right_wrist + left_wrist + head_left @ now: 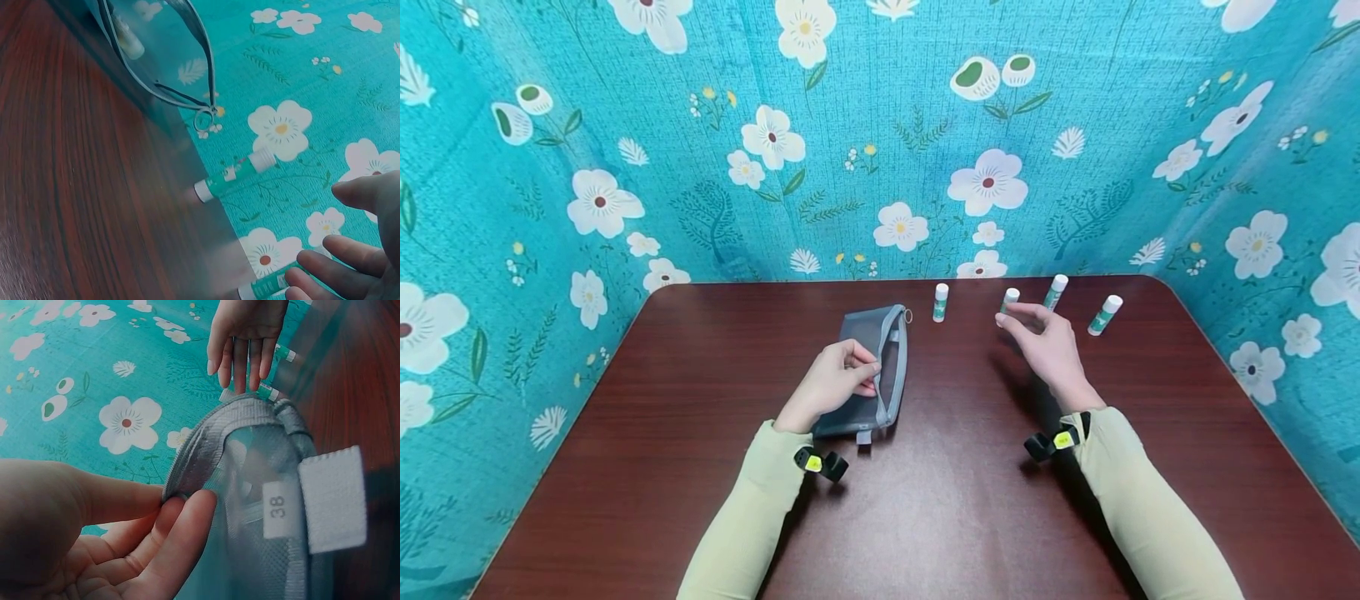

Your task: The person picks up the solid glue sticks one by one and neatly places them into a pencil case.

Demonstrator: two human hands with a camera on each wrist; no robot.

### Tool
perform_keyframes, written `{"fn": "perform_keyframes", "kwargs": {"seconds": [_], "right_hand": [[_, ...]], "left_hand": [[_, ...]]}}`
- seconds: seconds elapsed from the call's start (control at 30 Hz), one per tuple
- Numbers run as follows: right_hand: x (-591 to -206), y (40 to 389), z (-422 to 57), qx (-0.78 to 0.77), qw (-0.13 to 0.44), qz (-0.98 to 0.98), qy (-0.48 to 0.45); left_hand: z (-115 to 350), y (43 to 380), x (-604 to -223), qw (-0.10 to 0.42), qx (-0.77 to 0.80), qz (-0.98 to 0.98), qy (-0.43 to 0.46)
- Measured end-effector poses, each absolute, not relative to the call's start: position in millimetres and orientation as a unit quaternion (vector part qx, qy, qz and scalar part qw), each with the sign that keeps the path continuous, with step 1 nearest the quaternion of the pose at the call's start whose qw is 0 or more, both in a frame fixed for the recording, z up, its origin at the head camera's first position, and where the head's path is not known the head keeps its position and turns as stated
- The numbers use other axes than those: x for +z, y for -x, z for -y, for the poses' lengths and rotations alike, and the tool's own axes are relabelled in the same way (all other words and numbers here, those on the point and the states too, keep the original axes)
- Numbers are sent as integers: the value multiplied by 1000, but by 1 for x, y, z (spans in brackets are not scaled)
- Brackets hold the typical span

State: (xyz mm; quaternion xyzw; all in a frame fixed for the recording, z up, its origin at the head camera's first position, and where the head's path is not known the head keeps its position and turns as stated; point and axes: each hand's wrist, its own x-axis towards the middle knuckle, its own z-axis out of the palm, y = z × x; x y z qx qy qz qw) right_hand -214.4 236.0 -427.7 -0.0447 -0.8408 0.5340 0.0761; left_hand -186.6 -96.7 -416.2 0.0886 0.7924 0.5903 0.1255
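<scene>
A grey mesh zipper pouch (859,414) stands on the table with its zipped mouth parted. My left hand (838,379) pinches the rim of that mouth between thumb and fingers; the left wrist view shows the grip closely, beside a "38" label (281,509). Over to the right, my right hand (1047,346) is at a green-and-white glue stick (1012,295), which it partly covers. Its thumb (359,190) and fingers are spread apart, not wrapped round the stick. Whether a fingertip touches the glue stick (270,286), I cannot tell.
Another upright glue stick (940,302) is between the pouch and my right hand. Two more, a farther glue stick (1056,293) and a right-hand glue stick (1105,316), stand beyond my right hand. A flowered teal cloth (850,167) hangs behind the dark wooden table (700,358).
</scene>
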Motion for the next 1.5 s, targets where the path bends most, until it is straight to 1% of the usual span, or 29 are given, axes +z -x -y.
{"fn": "perform_keyframes", "kwargs": {"seconds": [0.47,0.9,1.23,1.5], "right_hand": [[-434,215,-253,520,85,846,81],[-442,226,-259,532,65,838,103],[-450,244,-257,542,58,834,81],[-455,251,-254,529,43,844,72]], "left_hand": [[96,187,-418,128,588,-794,-89],[95,187,-418,130,586,-795,-87],[95,187,-419,128,585,-796,-85],[96,187,-419,127,589,-793,-88]]}}
